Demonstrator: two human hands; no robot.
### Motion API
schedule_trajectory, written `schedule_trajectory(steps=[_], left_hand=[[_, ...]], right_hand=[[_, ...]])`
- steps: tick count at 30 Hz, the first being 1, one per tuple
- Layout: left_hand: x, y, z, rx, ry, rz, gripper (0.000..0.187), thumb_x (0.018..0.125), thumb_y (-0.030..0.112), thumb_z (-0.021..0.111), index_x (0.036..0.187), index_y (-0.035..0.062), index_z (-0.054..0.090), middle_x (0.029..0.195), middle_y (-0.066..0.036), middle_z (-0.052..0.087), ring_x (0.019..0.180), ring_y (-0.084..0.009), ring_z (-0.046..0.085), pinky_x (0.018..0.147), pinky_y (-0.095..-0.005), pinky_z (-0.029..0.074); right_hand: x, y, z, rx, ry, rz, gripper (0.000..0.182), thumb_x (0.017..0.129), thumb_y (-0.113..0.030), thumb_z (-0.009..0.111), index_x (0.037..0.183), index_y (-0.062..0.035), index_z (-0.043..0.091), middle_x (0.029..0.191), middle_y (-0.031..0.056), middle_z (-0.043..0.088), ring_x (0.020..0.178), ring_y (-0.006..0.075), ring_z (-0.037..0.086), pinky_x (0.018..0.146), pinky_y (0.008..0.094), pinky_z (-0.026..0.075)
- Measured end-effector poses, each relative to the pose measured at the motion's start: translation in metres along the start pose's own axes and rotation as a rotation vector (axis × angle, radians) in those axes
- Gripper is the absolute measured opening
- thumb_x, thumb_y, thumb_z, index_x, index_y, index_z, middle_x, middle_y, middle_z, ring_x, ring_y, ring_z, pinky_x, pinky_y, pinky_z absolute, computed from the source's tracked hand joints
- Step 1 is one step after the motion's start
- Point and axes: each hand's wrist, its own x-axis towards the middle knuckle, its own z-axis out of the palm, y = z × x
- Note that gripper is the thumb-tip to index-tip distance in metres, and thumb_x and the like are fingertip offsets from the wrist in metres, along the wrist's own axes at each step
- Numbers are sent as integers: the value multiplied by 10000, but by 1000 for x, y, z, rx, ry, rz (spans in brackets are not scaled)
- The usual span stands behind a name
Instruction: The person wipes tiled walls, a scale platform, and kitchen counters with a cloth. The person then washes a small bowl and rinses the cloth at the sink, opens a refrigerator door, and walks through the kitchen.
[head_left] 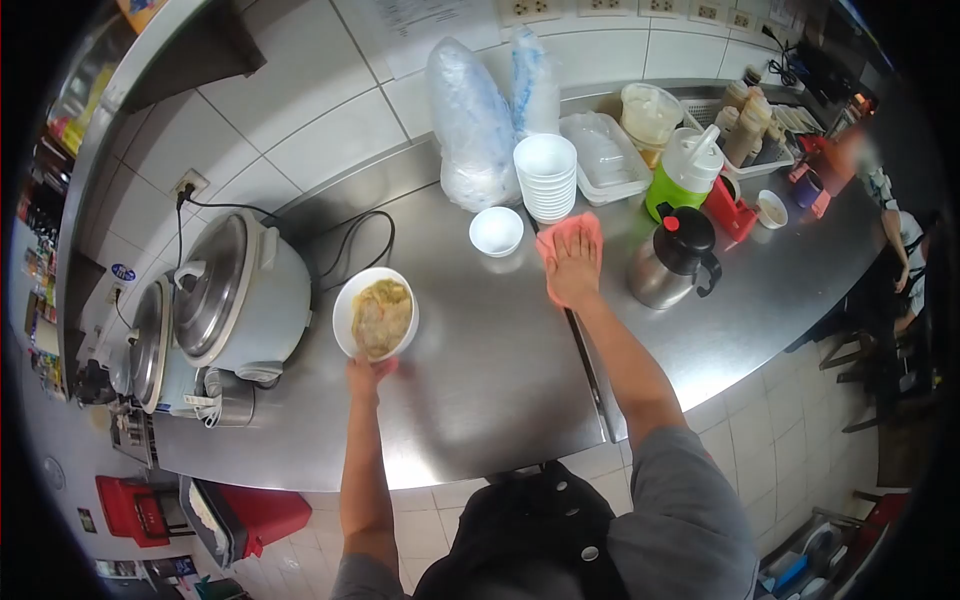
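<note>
My left hand (368, 372) grips the near rim of a white bowl (342, 318), holding it up over the steel counter. Inside the bowl is food (382, 315) that looks like pale noodles or soup with some green bits. On the right, my right hand (573, 272) lies flat with fingers stretched out on a pink cloth (590, 232), pressing it to the counter near the seam. Just beyond the cloth are a small white bowl (496, 232) and a stack of white bowls (547, 180). A steel thermos jug (665, 265) stands to the right of my right hand.
Large rice cookers (250, 290) with cords stand on the left. Bagged plastic items (470, 130) lean at the wall. A clear container (605, 155), a green-and-white bottle (685, 170), a red holder (730, 210) and sauce bottles (745, 130) line the back right. Another person (905, 245) is far right.
</note>
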Motion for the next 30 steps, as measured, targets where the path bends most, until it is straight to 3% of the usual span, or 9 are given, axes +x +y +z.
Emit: schedule_trajectory(steps=[7, 9, 11, 15, 17, 23, 27, 29, 30], left_hand=[[45, -13, 21, -412, -70, -1, 695, 963, 469, 503, 1341, -93, 349, 1210, -252, 546, 1030, -359, 621, 884, -425, 556], [38, -33, 31, -599, 46, -108, 709, 962, 470, 510, 1402, -39, 285, 1273, -237, 509, 1082, -340, 591, 936, -435, 517], [-9, -54, 70, -481, -155, 6, 724, 964, 470, 511, 1441, 8, 224, 1303, -217, 492, 1143, -315, 554, 986, -437, 468], [-148, 5, 185, -137, -569, 6, 550, 988, 386, 506, 1390, 27, 397, 1322, -185, 511, 1200, -283, 534, 1015, -399, 432], [-189, 29, 226, -31, -786, 154, 455, 996, 333, 507, 1323, 18, 491, 1303, -166, 546, 1207, -239, 535, 1009, -367, 431], [-228, 40, 367, -33, -1206, 338, 490, 971, 218, 542, 1391, 3, 411, 1390, -151, 480, 1293, -206, 452, 1057, -322, 363], [-235, 14, 473, -43, -959, 496, 464, 957, 218, 567, 1343, -4, 438, 1393, -123, 465, 1315, -180, 409, 1066, -315, 335], [-244, 29, 495, -414, -1005, -39, 385, 940, 230, 593, 1233, 3, 491, 1314, -89, 497, 1264, -152, 420, 1043, -310, 336], [-247, 27, 505, -493, -943, -12, 347, 956, 324, 575, 1135, 32, 520, 1180, -54, 539, 1084, -129, 504, 952, -307, 398]], right_hand=[[-175, 16, -63, 80, 138, -9, 521, 925, -346, 475, 1361, -61, 495, 1477, 227, 349, 1409, 391, 248, 1154, 525, 139], [-216, 30, -95, 62, -5, 212, 544, 915, -367, 494, 1359, -52, 492, 1481, 224, 344, 1412, 412, 225, 1149, 546, 133], [-226, 59, -110, -16, 107, 434, 561, 913, -385, 491, 1361, -49, 488, 1483, 241, 329, 1412, 431, 210, 1147, 554, 126], [-214, 119, -94, -327, 301, 759, 600, 912, -427, 466, 1373, -43, 471, 1485, 294, 285, 1407, 484, 169, 1146, 563, 117], [-205, 124, -96, -316, 285, 741, 615, 905, -446, 456, 1373, -48, 474, 1482, 316, 272, 1407, 489, 163, 1149, 558, 109], [-185, 147, -104, -181, 264, 653, 625, 902, -441, 467, 1399, -62, 440, 1487, 298, 281, 1411, 475, 170, 1158, 540, 85], [-162, 202, -105, -219, 237, 512, 663, 881, -482, 502, 1424, -111, 413, 1506, 263, 272, 1416, 456, 177, 1150, 551, 127], [-149, 224, -128, -157, -67, 471, 676, 868, -525, 516, 1429, -160, 413, 1517, 238, 269, 1419, 452, 174, 1143, 557, 145], [-132, 229, -159, -187, -313, 483, 708, 850, -587, 526, 1431, -200, 410, 1501, 224, 311, 1402, 430, 242, 1133, 516, 212]])
